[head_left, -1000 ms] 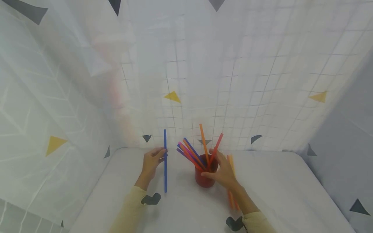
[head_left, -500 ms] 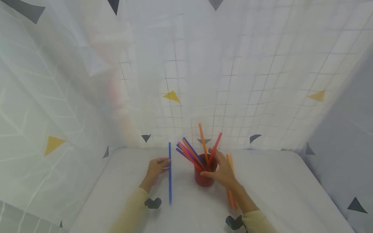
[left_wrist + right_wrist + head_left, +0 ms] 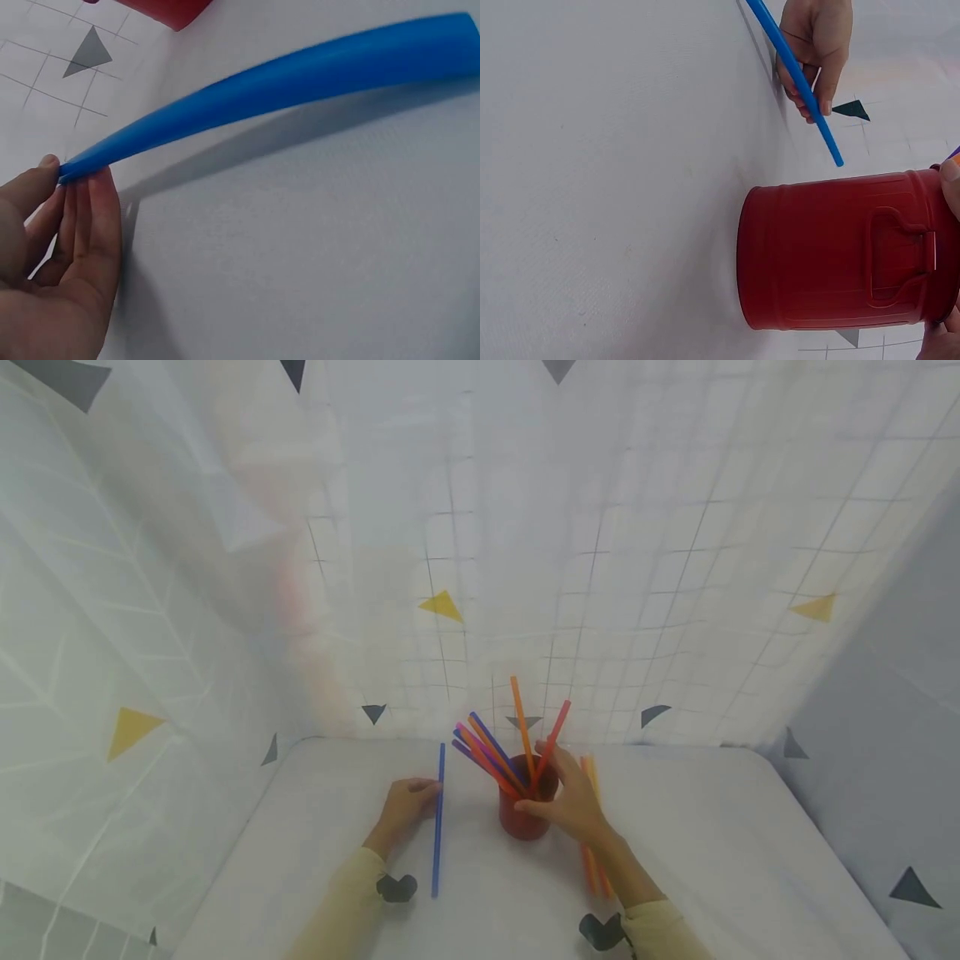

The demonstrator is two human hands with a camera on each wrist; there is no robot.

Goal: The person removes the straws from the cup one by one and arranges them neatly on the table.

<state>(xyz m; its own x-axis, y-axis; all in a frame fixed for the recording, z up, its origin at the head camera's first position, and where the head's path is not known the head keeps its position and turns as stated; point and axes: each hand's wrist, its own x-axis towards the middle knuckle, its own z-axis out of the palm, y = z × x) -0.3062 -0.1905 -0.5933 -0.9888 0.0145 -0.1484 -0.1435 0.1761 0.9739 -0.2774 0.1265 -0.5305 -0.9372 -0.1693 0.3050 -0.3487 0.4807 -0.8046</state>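
Observation:
My left hand (image 3: 407, 807) pinches a long blue straw (image 3: 437, 852) near its far part, between thumb and fingers. In the left wrist view the straw (image 3: 247, 86) runs close over the white table, casting a shadow. To its right stands a small red metal pail (image 3: 832, 255) with a side handle, upright on the table. My right hand (image 3: 576, 806) holds the pail by its rim, thumb on the near side and fingers on the far side. Several orange, red, blue, purple and pink straws (image 3: 491, 757) lean out of the pail, most towards the left.
Several orange and yellow straws (image 3: 592, 868) lie on the table (image 3: 720, 843) to the right of the pail, partly beneath my right forearm. A pale sheet (image 3: 637, 568) with grid lines and triangles rises behind the table, and more sheeting hangs at both sides.
My left hand has come nearer to me and slightly right, lowering the blue straw towards the table. The right hand and the pail have stayed in place.

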